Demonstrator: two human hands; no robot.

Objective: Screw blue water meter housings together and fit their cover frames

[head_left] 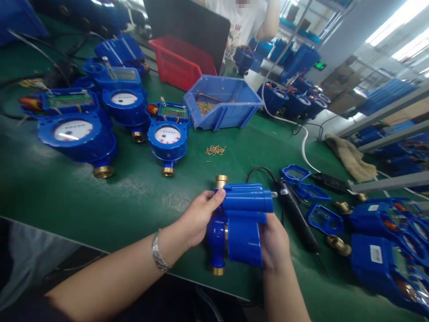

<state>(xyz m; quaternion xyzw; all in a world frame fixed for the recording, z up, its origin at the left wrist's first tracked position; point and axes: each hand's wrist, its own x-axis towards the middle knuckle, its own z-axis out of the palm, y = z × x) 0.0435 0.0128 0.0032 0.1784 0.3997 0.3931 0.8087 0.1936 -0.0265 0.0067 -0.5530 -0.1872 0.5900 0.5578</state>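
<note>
A blue water meter point(246, 237) with brass threaded ends is held on its side above the front of the green table. My left hand point(201, 217) is closed on its pipe body, thumb up near the top brass end. From the other side my right hand point(276, 241) grips the meter's face side; most of those fingers are hidden behind the housing. Just right of it lies a black electric screwdriver point(298, 219) with a thin bit. Beyond the meter, a small pile of brass screws point(215, 150) rests on the table.
Several blue water meters point(167, 138) stand at left; more meters point(375, 259) lie at right beside loose blue cover frames point(325, 218). A blue bin point(231, 114) holds small brass screws, with a red bin point(181, 62) behind. Across the table is another person point(248, 27). A white cable point(304, 145) crosses.
</note>
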